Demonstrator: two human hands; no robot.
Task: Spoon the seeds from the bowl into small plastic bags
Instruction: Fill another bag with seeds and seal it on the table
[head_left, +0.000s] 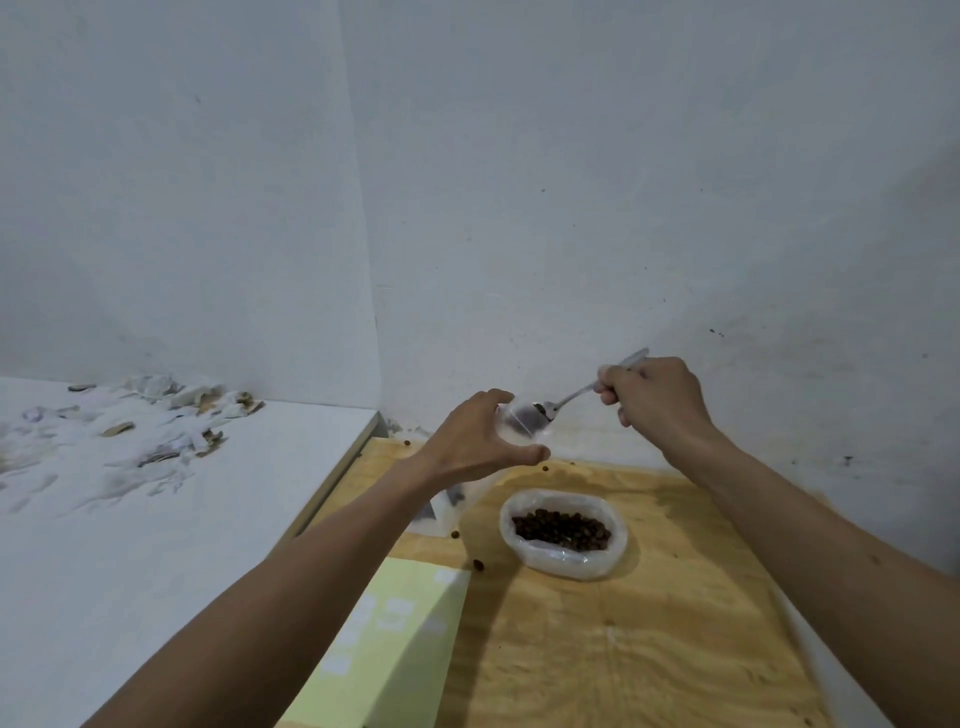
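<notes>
While a small clear plastic bag (521, 426) is gripped by the curled fingers and thumb of the left hand (480, 441), it is held up in the air above the far edge of the wooden surface (649, 639), with some dark seeds visible inside it. A metal spoon (571, 397) is pinched by its handle in the clenched fingers of the right hand (655, 397), and its bowl is placed at the mouth of the bag. Below the hands, a white bowl (563, 535) lined with clear plastic is set on the surface near its middle, and dark brown seeds (561, 530) are heaped inside it. A few loose seeds (478, 565) are scattered on the surface beside the bowl and near the far edge. More clear bags (447, 506) are seen lying under the left wrist. A pale green sheet (395, 644) is laid at the left edge. Torn paper scraps (156, 421) are strewn on a white ledge (156, 545) to the left.
</notes>
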